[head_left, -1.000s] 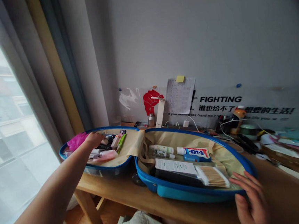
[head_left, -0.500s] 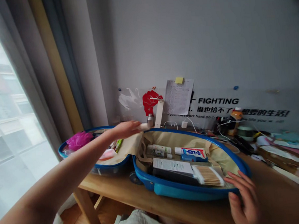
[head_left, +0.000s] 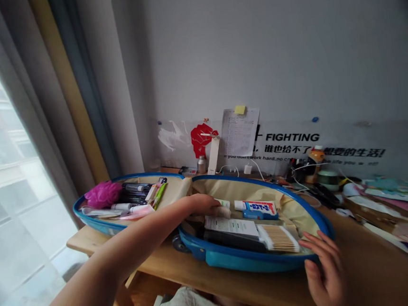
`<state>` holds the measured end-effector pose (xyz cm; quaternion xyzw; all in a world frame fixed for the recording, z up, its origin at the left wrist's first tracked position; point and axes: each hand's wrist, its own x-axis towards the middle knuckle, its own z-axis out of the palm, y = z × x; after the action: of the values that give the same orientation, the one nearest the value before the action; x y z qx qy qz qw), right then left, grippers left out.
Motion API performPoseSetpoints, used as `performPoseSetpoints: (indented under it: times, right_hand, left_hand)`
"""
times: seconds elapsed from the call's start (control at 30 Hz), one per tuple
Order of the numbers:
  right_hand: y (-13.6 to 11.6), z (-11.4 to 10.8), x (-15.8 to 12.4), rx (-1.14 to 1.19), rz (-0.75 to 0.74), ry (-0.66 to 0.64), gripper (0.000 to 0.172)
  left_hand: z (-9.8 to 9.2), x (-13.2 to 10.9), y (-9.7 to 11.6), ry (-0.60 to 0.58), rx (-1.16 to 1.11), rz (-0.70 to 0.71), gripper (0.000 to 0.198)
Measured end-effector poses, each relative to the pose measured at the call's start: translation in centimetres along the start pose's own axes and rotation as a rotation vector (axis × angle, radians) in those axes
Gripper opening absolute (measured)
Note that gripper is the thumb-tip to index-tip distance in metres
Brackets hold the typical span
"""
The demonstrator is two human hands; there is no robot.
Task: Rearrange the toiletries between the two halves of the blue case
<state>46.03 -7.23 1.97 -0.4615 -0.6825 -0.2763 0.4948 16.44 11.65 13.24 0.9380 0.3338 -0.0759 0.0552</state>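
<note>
An open blue suitcase (head_left: 263, 259) lies on the wooden table. My left hand (head_left: 205, 205) reaches into its right half, closed round a small whitish item that is partly hidden by the fingers. Beside that hand are a white bottle, a toothpaste tube (head_left: 260, 207) and a blue tube (head_left: 255, 214). Nearer me lie a white-labelled black box (head_left: 232, 227) and a pack of cotton swabs (head_left: 279, 238). My right hand (head_left: 324, 266) rests at the right front rim, fingers spread, holding nothing. The left half holds a pink bath puff (head_left: 103, 195), pens and a green packet (head_left: 159, 196).
Behind the suitcase stand a small metallic-looking bottle (head_left: 201, 164) and a white upright stand (head_left: 213, 156). Cables, an orange-capped bottle (head_left: 316, 157), a green jar (head_left: 328, 179) and papers crowd the right side. Curtains and a window are at the left.
My left hand has moved from behind the suitcase down into its right half, with the whitish item. My right hand stays by the rim. The view has shifted slightly.
</note>
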Motion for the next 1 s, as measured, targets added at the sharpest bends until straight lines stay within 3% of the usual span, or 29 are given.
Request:
performPoseSetpoints:
  times: [0.4,1.0]
  right_hand:
    - [0.2,0.2,-0.1,-0.003,0.011,0.024,0.032]
    - [0.5,0.3,-0.1,0.005,-0.003,0.029,0.033]
  left_hand:
    - [1.2,0.3,-1.0,0.007,-0.056,-0.013,0.032]
    - [0.9,-1.6,0.6,0.020,-0.068,-0.042,0.041]
